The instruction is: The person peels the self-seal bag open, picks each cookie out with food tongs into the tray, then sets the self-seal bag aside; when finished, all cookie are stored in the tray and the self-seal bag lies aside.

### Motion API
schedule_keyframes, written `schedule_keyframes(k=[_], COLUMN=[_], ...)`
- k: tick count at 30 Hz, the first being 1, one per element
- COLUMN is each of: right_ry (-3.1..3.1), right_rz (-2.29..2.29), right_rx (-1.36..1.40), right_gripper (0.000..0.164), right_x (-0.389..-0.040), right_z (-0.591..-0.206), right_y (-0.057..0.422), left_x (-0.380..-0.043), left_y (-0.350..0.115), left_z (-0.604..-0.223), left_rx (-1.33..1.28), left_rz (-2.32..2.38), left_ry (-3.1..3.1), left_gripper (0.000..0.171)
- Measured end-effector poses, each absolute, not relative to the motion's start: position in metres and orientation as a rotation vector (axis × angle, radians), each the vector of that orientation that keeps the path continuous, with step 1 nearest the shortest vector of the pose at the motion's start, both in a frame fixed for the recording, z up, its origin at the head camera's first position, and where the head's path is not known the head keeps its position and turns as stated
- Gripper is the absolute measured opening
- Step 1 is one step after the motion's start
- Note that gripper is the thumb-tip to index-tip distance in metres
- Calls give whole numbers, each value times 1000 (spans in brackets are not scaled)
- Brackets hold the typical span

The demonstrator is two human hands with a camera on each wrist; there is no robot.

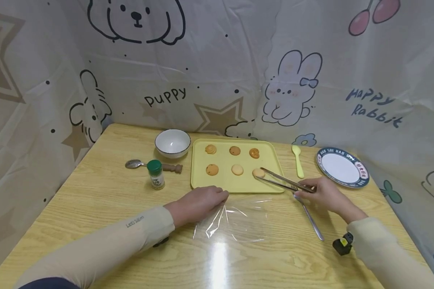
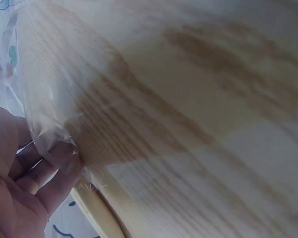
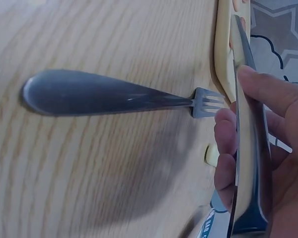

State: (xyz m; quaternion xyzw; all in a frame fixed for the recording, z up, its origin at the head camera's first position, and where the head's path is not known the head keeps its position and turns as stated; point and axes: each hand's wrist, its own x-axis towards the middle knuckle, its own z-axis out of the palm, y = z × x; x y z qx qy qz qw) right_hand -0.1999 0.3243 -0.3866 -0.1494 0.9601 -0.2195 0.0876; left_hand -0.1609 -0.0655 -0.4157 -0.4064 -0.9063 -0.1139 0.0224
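My right hand [image 1: 323, 195] grips a pair of metal tongs [image 1: 287, 181]. The tips of the tongs lie on either side of a pale round cookie [image 1: 258, 173] at the front right of the yellow tray [image 1: 238, 187]. Several other cookies sit on the tray in two rows, among them a plain one [image 1: 237, 169] and a speckled one [image 1: 212, 169]. Just in front of the tray, my left hand [image 1: 202, 202] pinches the edge of a clear plastic bag [image 1: 238, 222] that lies on the table. In the left wrist view, fingers hold the crinkled film [image 2: 54, 144].
A metal fork [image 1: 311, 220] lies below the tongs. To the right are a yellow-green spoon [image 1: 298, 161] and a rimmed plate [image 1: 341, 166]. Left of the tray stand a white bowl [image 1: 172, 143] and a green-capped shaker [image 1: 156, 175], with a spoon [image 1: 134, 163] behind the shaker.
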Motion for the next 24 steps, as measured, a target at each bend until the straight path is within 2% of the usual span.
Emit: schedule_keyframes(k=[14,24], right_ry=[2955,3041], right_rz=[-660,-636], right_rx=[-419,-169], right_gripper=[51,53], right_x=[-190,-139], right_z=[-382,-380], right_y=[334,411], left_x=[-160,-159], left_y=[-64,-64], left_z=[-415,-415], left_rx=[-1269,-1290], left_rz=[-272,-187], left_ry=[-2822,-2801], left_gripper=[11,11])
